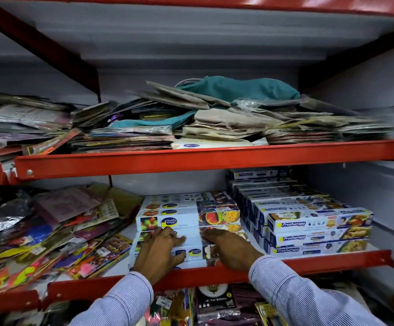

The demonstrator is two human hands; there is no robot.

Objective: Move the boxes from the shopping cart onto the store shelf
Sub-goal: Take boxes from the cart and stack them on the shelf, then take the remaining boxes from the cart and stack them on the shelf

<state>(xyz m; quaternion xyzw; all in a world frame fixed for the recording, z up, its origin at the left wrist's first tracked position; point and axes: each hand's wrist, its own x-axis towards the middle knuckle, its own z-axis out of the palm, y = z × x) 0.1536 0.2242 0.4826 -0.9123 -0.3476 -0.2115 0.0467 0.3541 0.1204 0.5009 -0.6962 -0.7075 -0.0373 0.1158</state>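
A stack of long white Healthy Wrapp boxes (pixel 186 222) with fruit pictures lies on the middle red shelf (pixel 309 263). My left hand (pixel 160 251) rests flat on the left part of the front boxes, fingers spread. My right hand (pixel 230 249) presses on the right part of the same boxes, fingers stretched forward. Neither hand wraps around a box. The lowest front boxes are partly hidden under both hands. The shopping cart is out of view.
Blue-and-white Freshwrapp boxes (pixel 318 231) are stacked right of my hands. Loose colourful packets (pixel 50 234) pile up on the left. The upper shelf (pixel 191 158) holds paper bags and a teal cloth. More packets fill the shelf below.
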